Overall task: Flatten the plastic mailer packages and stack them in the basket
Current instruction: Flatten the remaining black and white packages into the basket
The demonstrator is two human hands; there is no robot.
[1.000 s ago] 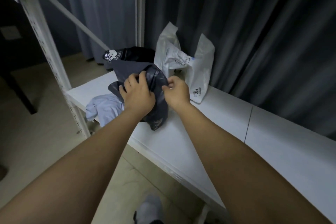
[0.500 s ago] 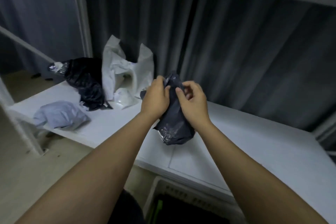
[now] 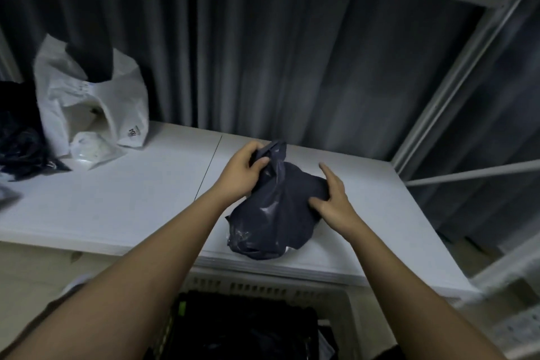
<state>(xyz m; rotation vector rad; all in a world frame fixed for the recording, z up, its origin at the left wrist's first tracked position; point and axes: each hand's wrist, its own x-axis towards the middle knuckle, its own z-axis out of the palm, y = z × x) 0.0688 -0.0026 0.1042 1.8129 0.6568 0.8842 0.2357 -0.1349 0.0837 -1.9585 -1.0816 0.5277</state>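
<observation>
A crumpled dark mailer (image 3: 271, 213) lies on the white shelf (image 3: 131, 202) in front of me. My left hand (image 3: 242, 169) grips its bunched upper end, fingers curled round the plastic. My right hand (image 3: 333, 199) lies on the mailer's right side with fingers fairly straight and the thumb against the plastic. Below the shelf edge stands a white slotted basket (image 3: 263, 283) with dark mailers (image 3: 248, 330) lying inside.
A white mailer (image 3: 96, 102) stands open at the back left, with a small clear bag (image 3: 90, 149) in front of it and black mailers (image 3: 20, 137) at the far left. A dark curtain hangs behind. Metal rack posts (image 3: 455, 82) rise on the right.
I carried the dark mailer from the left pile to the right part of the shelf and set it down. My right hand went from pinching it to lying on it.
</observation>
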